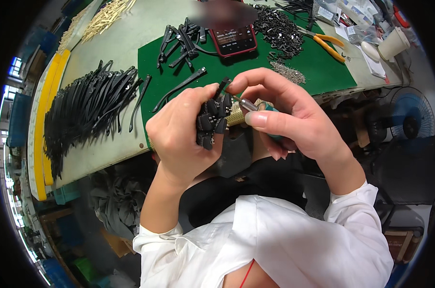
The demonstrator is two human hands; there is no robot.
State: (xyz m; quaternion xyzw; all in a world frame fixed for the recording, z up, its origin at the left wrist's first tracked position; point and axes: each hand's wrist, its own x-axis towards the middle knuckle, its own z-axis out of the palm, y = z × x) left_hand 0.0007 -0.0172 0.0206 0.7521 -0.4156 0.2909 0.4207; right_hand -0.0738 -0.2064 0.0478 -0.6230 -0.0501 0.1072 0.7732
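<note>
My left hand (pixel 171 127) is closed around a bundle of black eyeglass temples (pixel 208 126), their hinge ends facing right. One temple end (pixel 222 86) stands up above the rest, beside my right fingertips. My right hand (pixel 301 115) grips a small screwdriver (pixel 248 105) with a metal collar and a teal handle, its tip pointing at the hinge ends. Whether the tip touches a hinge I cannot tell. Between the hands, just below the screwdriver, shows a gold textured cylinder (pixel 235 116), partly hidden by my fingers.
A green mat (pixel 323 74) lies on the table, with loose temples (pixel 181 89), a red-cased phone (pixel 234 43), small black parts (pixel 280 33), tiny metal pieces (pixel 287 73) and orange-handled pliers (pixel 329 45). Many temples (pixel 87 105) lie left, by a yellow rail (pixel 44 125). A fan (pixel 412 113) stands right.
</note>
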